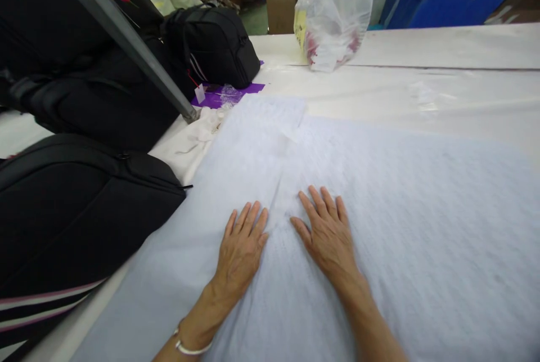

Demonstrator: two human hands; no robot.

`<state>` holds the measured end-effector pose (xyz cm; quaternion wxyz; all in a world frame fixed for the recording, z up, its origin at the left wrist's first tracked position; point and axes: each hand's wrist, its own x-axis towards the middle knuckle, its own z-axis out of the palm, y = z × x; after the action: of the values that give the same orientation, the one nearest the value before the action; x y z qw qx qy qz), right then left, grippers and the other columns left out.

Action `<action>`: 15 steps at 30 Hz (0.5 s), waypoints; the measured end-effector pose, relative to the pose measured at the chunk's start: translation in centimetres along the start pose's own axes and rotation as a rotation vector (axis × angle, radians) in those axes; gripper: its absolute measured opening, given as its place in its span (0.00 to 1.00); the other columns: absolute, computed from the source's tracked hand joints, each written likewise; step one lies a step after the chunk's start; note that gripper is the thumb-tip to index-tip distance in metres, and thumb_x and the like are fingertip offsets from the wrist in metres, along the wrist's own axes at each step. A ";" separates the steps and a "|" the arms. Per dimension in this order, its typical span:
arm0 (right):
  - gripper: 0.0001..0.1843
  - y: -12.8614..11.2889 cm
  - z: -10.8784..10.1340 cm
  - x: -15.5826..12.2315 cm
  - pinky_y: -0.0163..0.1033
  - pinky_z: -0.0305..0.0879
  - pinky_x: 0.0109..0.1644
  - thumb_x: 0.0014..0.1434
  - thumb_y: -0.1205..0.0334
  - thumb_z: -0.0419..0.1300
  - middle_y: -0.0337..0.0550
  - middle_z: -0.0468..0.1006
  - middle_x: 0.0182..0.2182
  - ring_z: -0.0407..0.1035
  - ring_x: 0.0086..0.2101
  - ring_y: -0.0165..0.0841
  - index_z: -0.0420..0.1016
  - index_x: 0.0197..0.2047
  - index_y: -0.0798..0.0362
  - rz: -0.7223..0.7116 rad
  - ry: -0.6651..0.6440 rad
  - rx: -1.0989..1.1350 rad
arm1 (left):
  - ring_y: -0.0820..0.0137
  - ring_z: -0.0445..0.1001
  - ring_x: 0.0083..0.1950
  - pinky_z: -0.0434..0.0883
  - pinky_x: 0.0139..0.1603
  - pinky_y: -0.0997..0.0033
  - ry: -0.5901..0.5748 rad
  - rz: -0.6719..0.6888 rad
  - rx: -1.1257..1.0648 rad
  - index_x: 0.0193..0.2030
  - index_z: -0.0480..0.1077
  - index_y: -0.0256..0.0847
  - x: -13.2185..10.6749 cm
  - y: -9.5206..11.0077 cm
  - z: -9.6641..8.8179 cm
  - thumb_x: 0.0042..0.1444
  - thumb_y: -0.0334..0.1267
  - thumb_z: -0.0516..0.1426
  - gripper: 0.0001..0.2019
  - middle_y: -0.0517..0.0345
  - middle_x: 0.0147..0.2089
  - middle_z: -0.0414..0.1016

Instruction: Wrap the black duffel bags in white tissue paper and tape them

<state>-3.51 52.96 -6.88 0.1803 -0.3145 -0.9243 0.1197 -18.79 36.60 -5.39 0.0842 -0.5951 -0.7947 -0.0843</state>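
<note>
A large pale blue fabric sheet (422, 227) with a quilted-looking texture is spread over the white table. Both my hands rest palm down on it, close together near the middle. My left hand (242, 244) lies flat with fingers stretched forward, and a light-coloured bangle (192, 348) circles that wrist. To its right, my right hand (327, 229) is also flat, with fingers spread and thumb pointing inward. A crease in the fabric runs between the two hands. Neither hand holds anything.
Black bags (76, 204) crowd the left side, and another black bag (217, 41) sits on purple material (253, 89) farther back. A grey metal pole (135, 52) slants down to the table. At the back stand a clear plastic bag (337, 13) and a blue bin (459, 6).
</note>
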 end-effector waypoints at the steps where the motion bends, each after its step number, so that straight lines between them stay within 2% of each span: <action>1: 0.29 0.0 0.0 0.0 0.62 0.40 0.72 0.69 0.46 0.51 0.49 0.61 0.69 0.46 0.70 0.48 0.63 0.68 0.51 0.001 -0.001 0.000 | 0.58 0.61 0.72 0.61 0.71 0.46 -0.007 0.005 0.001 0.72 0.58 0.46 0.1 0.2 -0.1 0.70 0.38 0.47 0.24 0.52 0.71 0.62; 4: 0.29 0.0 0.1 0.0 0.61 0.40 0.72 0.69 0.46 0.51 0.49 0.61 0.69 0.47 0.69 0.48 0.64 0.68 0.52 0.002 0.009 0.001 | 0.59 0.63 0.70 0.63 0.70 0.47 -0.014 0.014 0.018 0.70 0.60 0.43 0.4 0.7 -0.3 0.70 0.38 0.45 0.23 0.51 0.70 0.64; 15: 0.30 0.4 0.4 0.0 0.60 0.42 0.72 0.69 0.46 0.51 0.50 0.64 0.67 0.49 0.69 0.46 0.63 0.67 0.53 0.003 0.055 0.047 | 0.58 0.68 0.67 0.68 0.64 0.53 -0.024 -0.029 0.059 0.66 0.66 0.44 1.1 1.7 -0.4 0.70 0.40 0.45 0.22 0.53 0.68 0.67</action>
<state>-3.41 53.20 -7.35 0.2126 -0.3149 -0.9154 0.1332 -17.48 37.95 -4.67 0.0910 -0.5817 -0.8064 -0.0550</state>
